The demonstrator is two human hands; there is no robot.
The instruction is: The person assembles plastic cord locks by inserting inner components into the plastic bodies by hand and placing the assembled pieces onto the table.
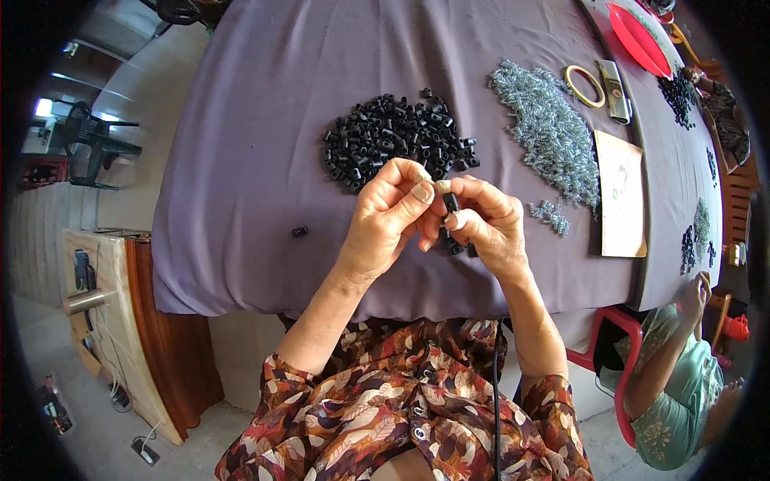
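My right hand (496, 228) pinches a small black plastic cap (451, 203) between thumb and fingers. Close beside it, my left hand (383, 215) has its thumb and forefinger pressed together; whatever lies between them is too small to name. The fingertips of both hands nearly meet in front of a heap of short black hollow caps (385, 132). A few more black caps (457, 248) lie under the right hand, partly hidden by it. One single cap (299, 232) rests apart on the cloth, left of my left hand.
A grey-purple cloth (241, 160) covers the table. On the right lie a heap of small clear-grey pieces (549, 120), a smaller cluster (550, 216), a yellow tape roll (585, 86) and a cardboard sheet (621, 196). Another person (674, 385) sits at the right by a red chair (630, 337).
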